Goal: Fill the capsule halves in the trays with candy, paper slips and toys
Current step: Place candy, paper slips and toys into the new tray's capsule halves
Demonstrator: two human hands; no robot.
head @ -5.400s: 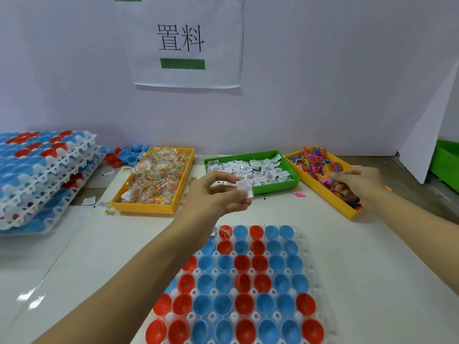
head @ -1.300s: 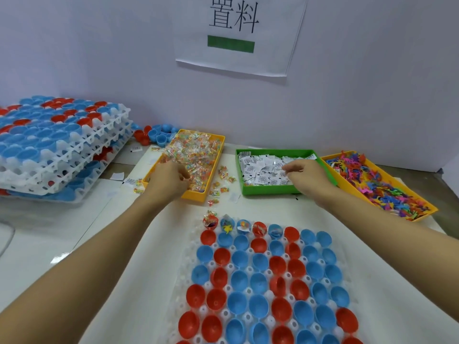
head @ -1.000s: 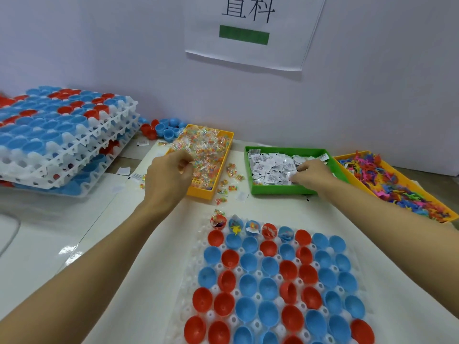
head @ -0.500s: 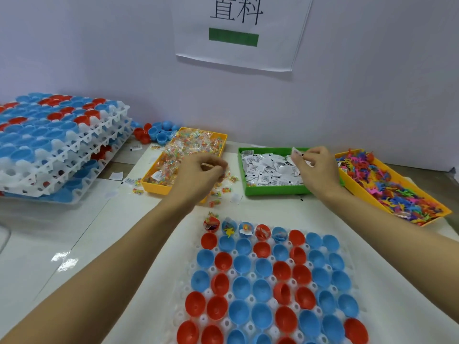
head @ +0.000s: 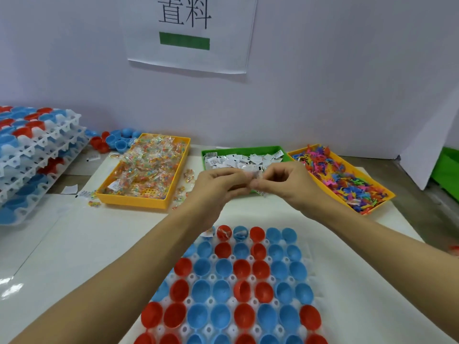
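Both hands meet above tabletop middle | left hand (head: 218, 184) and right hand (head: 285, 182) pinch small wrapped piece (head: 253, 173), exact item unclear | likely light, crinkly, slippery; grip edges | capsule tray (head: 313, 249) at near edge

Both forearms reach forward above the capsule tray (head: 308, 252). The left hand (head: 216, 184) and right hand (head: 285, 182) meet fingertip to fingertip beyond its far edge, fingers curled, pinching.
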